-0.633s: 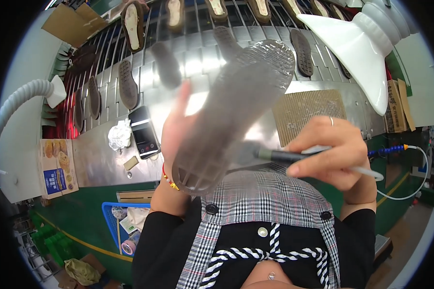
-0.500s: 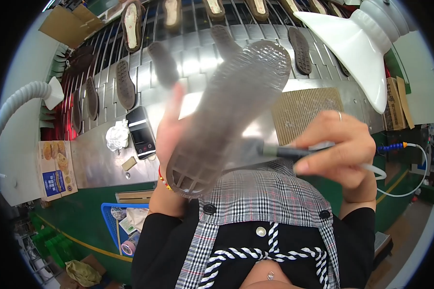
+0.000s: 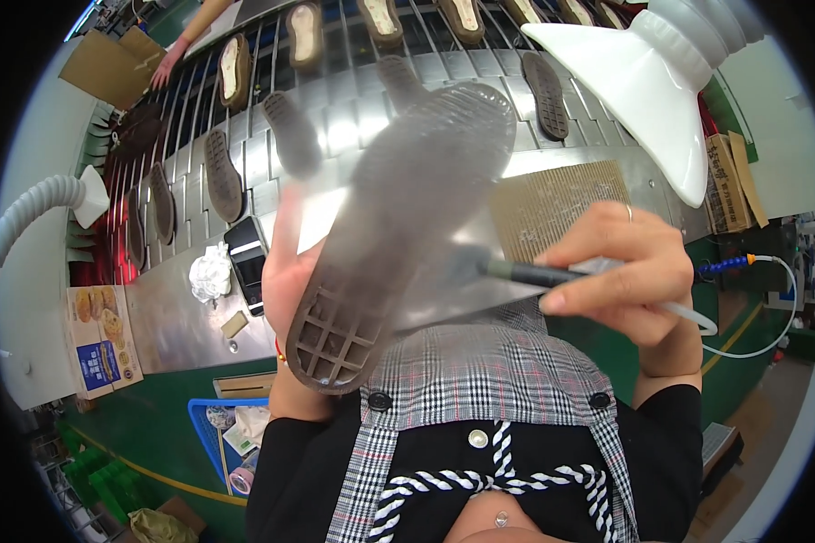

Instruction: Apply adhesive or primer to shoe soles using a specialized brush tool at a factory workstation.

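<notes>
A brown rubber shoe sole [image 3: 418, 172], its lattice-patterned heel end toward me and its far end looking wet and shiny, lies tilted across my left hand [image 3: 285, 281]. That hand grips it from beneath and along its left edge; most of the fingers are hidden behind it. My right hand [image 3: 618, 276] is closed round a brush with a black handle [image 3: 536, 274]. The brush head is smeared by motion beside the sole's right edge, and I cannot tell whether it touches. A white tube passes by my right wrist.
Several soles, such as a dark one [image 3: 225, 176], lie on the slatted metal conveyor. A ribbed brown mat [image 3: 561, 208], a phone-like device [image 3: 246, 262] and crumpled white tissue [image 3: 210, 273] rest nearby. A white hood [image 3: 625, 86] overhangs the right. Another person's hand [image 3: 166, 65] reaches in far left.
The view has shifted, so the surroundings sit farther left. The sole has come slightly left and nearer to me. Another person's arm has appeared at the far left. Both my grips are unchanged.
</notes>
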Available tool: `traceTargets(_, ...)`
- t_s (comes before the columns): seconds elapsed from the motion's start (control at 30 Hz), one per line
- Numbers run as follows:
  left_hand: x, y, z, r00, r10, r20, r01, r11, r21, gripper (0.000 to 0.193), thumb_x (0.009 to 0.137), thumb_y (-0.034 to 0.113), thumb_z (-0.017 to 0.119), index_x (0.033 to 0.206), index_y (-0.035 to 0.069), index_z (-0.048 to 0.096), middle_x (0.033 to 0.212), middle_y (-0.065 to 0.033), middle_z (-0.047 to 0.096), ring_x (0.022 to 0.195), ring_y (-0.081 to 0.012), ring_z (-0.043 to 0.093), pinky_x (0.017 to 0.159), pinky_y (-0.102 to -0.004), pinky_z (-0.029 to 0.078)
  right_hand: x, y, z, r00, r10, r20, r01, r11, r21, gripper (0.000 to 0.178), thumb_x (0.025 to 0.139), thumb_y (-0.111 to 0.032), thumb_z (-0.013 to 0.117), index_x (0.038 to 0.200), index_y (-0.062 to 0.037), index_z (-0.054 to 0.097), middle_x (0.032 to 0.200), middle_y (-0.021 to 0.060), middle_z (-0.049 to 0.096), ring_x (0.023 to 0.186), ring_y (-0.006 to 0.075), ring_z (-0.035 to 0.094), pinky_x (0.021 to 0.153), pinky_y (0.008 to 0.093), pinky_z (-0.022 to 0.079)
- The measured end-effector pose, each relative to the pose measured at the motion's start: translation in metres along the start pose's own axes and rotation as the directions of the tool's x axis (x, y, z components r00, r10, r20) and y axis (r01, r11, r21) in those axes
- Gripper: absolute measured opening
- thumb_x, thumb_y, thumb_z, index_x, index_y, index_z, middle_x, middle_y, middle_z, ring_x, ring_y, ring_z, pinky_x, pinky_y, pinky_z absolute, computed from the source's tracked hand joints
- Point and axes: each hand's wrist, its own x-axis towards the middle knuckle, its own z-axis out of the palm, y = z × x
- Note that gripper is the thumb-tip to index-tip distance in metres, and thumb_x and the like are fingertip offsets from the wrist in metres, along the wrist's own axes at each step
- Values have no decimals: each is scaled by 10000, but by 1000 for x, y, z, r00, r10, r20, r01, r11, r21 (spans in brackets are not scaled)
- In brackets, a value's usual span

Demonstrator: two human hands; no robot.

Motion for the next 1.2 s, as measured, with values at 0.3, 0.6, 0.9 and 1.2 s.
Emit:
traceTargets(0.3,4,-3,-4,995,-35,-93,47,990,134,749,1019,550,180,1489,-23,290,1485,-315,338,1375,-460,350,1134,-625,244,-12,7,-8,975,111,-191,-75,980,187,194,699,-43,678,869,35,729,829,167,692,664,232,653,626,311,501)
traceTargets(0.6,38,-19,-31,950,307,65,-311,893,325,585,1034,431,247,1433,27,389,1341,-215,535,941,-359,681,783,-459,610,26,-2,87,920,-133,-368,60,977,-203,261,738,4,708,987,70,662,779,161,666,628,236,655,556,282,512)
traceTargets(0.9,31,-3,-28,864,379,330,-493,769,406,547,1036,397,239,1406,46,437,1354,-184,537,944,-311,667,812,-397,588,27,-16,105,912,-304,-274,278,952,-129,295,630,21,711,913,97,671,734,121,638,548,204,590,491,272,478)
traceTargets(1.2,42,16,-42,888,386,250,-450,843,294,564,1037,442,252,1340,39,504,1232,-173,601,935,-280,664,798,-385,575,18,-7,87,955,-178,-235,172,984,-47,255,688,20,717,936,66,681,779,133,671,594,224,625,539,300,500)
